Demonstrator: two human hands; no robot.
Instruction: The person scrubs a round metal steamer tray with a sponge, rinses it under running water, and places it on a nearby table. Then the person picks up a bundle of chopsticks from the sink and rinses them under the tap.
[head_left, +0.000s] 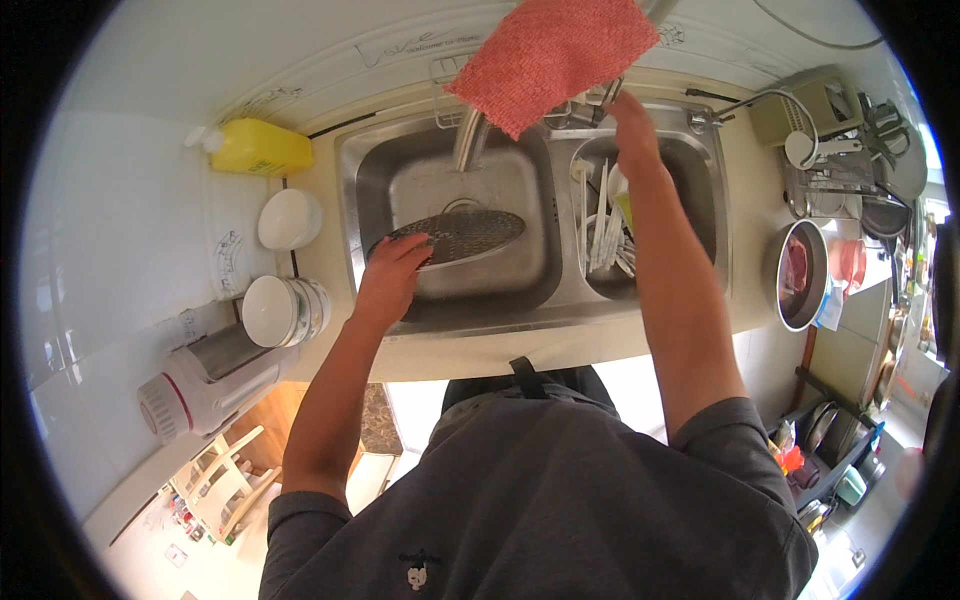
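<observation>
My left hand (397, 274) grips the near left edge of a round perforated metal plate (469, 234), which is tilted in the left basin of the steel double sink (566, 225). My right hand (636, 135) reaches to the back of the right basin, by the tap's lever handle (613, 91); its fingertips are blurred, and whether they touch the handle I cannot tell. The tap spout (469, 141) points into the left basin. A red cloth (555, 56) hangs over the tap. White utensils (606, 225) and dishes lie in the right basin, partly behind my right forearm.
Left of the sink stand a yellow bottle (259, 147), a white bowl (285, 219), stacked bowls (277, 311) and a clear plastic container (217, 382). On the right are a metal bowl with red meat (796, 274), a gooseneck tap (787, 96) and a dish rack (832, 180).
</observation>
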